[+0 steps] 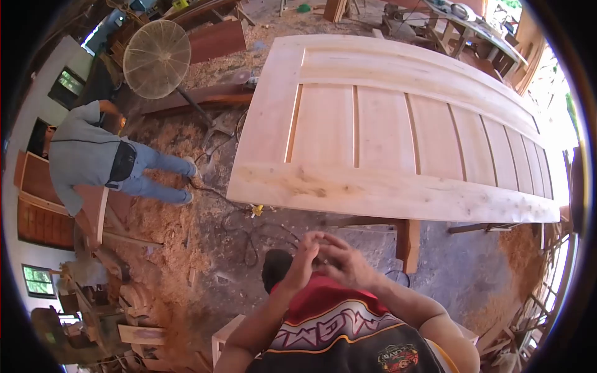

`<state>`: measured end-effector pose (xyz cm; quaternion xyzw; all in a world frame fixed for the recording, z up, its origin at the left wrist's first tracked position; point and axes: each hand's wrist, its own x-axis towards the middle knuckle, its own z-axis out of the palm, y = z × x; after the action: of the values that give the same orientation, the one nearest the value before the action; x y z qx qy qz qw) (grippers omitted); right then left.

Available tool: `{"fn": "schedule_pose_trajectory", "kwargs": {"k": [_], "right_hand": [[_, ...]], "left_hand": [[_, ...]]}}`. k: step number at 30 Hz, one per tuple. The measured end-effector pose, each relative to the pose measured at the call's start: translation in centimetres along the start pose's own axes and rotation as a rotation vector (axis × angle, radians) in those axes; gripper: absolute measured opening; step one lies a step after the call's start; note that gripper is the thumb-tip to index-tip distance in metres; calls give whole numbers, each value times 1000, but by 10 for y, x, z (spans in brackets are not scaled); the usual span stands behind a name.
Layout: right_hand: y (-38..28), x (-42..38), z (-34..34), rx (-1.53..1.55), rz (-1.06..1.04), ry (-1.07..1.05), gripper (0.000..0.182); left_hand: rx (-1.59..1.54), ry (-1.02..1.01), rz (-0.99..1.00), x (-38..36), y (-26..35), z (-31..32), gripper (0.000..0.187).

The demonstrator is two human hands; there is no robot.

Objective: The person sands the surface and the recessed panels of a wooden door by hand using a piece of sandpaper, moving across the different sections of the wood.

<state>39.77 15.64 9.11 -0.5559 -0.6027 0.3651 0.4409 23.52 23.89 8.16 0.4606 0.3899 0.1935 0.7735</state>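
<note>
The person's left hand (303,261) and right hand (344,262) meet palm to palm in front of the chest, fingers straight and pressed together; whether anything sits between them cannot be told. Just ahead, apart from both hands, lies a large pale unfinished wooden panelled door (398,127), flat on a support. Wood shavings (163,217) cover the floor, where another person in a grey shirt (93,155) bends beside a round wire-guarded fan (157,59).

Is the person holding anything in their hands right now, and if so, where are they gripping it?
Nothing visible: the left hand and right hand are pressed together in front of the chest, away from the wooden door.
</note>
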Motion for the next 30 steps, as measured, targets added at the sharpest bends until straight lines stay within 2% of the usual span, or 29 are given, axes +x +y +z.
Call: {"fn": "schedule_pose_trajectory", "kwargs": {"k": [3,4,5,7,9,11,13,15,16,18,19,22,26,27,30], "right_hand": [[40,36,-18,-364,74,137,50],[59,51,-24,-508,111,163,51],[71,71,-29,-666,58,237,43],[88,124,-32,-726,82,241,37],[105,176,-20,-758,74,240,32],[124,227,2,-783,3,218,28],[126,252,25,-818,2,221,31],[119,251,30,-817,-19,173,35],[123,241,16,-834,-3,173,37],[127,220,-1,-853,43,189,39],[125,231,8,-882,66,233,40],[112,261,61,-948,151,352,43],[110,251,37,-895,241,256,41],[113,258,42,-896,230,294,48],[104,264,47,-849,202,260,43]], "left_hand": [[626,108,401,76,2,-44,36],[646,114,326,100,17,-66,38],[665,116,252,126,34,-91,41],[715,287,517,187,52,-129,46],[795,391,568,245,83,-158,46],[857,424,531,307,105,-180,44],[1040,514,655,366,114,-196,41],[1176,589,680,394,108,-197,43],[1239,633,694,404,103,-193,45],[1326,574,714,398,103,-181,49],[1365,553,738,400,110,-177,51],[1368,479,647,398,114,-178,57],[1394,449,669,394,110,-178,61],[1380,450,677,398,112,-178,62],[1380,441,681,397,113,-180,64]]}}
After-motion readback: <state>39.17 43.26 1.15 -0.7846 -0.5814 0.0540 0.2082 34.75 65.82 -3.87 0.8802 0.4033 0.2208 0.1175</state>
